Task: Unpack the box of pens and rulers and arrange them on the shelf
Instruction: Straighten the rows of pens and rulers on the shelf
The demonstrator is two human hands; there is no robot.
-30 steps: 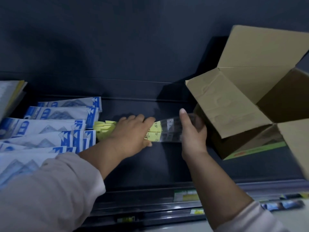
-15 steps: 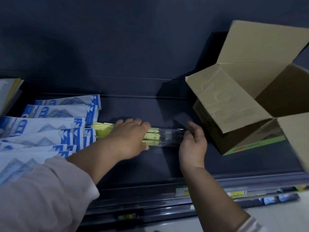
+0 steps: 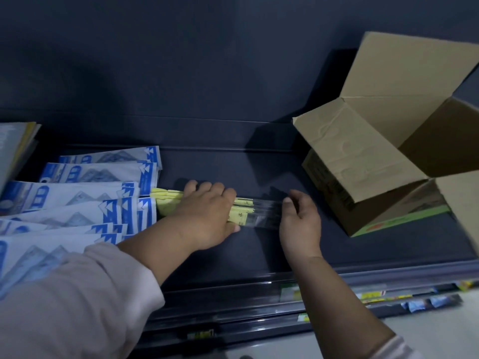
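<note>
Booklets (image 3: 15, 149): stacked at my far left, yellow edge showing.
Back panel (image 3: 181, 60): dark and plain.
Price labels (image 3: 383, 296): yellow, low before me.

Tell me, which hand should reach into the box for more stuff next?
Probably the right. The right hand is next to the open box, and its loose fingers only touch the end of the rulers. The left hand is farther away and busy holding the rulers.
</note>
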